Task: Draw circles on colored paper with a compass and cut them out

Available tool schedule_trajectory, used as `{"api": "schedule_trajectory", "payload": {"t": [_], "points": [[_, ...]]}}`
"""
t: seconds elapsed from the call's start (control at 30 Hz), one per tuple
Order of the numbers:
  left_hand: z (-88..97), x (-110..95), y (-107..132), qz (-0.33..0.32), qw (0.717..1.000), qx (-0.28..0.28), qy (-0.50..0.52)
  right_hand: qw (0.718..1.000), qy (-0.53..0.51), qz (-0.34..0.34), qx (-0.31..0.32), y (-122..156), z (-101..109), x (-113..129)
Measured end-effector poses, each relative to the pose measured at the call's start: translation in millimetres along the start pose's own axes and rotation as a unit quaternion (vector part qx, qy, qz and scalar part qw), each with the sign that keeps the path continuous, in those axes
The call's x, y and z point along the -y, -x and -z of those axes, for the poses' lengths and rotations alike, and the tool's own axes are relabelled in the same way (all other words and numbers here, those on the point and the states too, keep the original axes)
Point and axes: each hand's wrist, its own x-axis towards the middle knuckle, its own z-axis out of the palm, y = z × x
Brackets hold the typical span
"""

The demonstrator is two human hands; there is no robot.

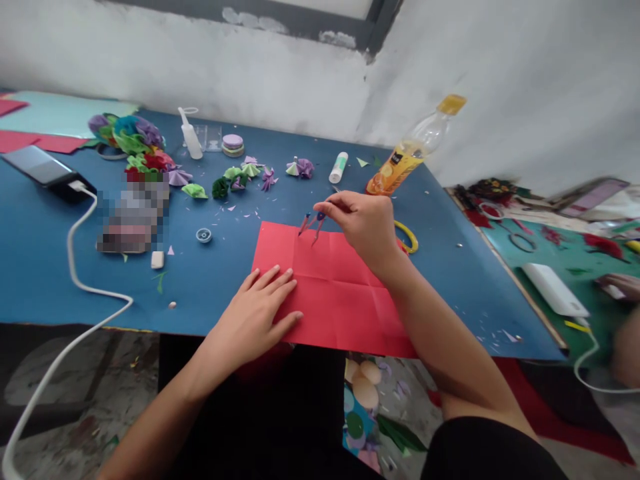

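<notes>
A creased red paper sheet lies on the blue table in front of me. My left hand rests flat on the sheet's near left corner, fingers stretched out. My right hand hovers over the sheet's far edge, fingers pinched on a small drawing compass whose legs point down at the paper.
Paper flowers and small folded pieces lie at the back left, with a glue bottle, glue stick and juice bottle. A phone with a white cable sits left. Another person's hand shows at right over a green table.
</notes>
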Motion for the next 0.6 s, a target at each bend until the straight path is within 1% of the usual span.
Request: {"api": "schedule_trajectory", "payload": {"t": [0.1, 0.27, 0.47, 0.6], "points": [[0.4, 0, 0, -0.002, 1.0, 0.001, 0.002, 0.998, 0.067, -0.021, -0.008, 5, 8, 0], [0.6, 0, 0, -0.002, 1.0, 0.002, 0.0, 0.984, 0.168, -0.048, 0.019, 10, 19, 2], [0.1, 1, -1, 0.002, 1.0, 0.006, 0.007, 0.959, 0.262, -0.072, 0.078, 5, 22, 14], [-0.6, 1, 0, 0.001, 1.0, 0.007, 0.012, 0.945, 0.307, -0.066, 0.09, 8, 23, 22]]}}
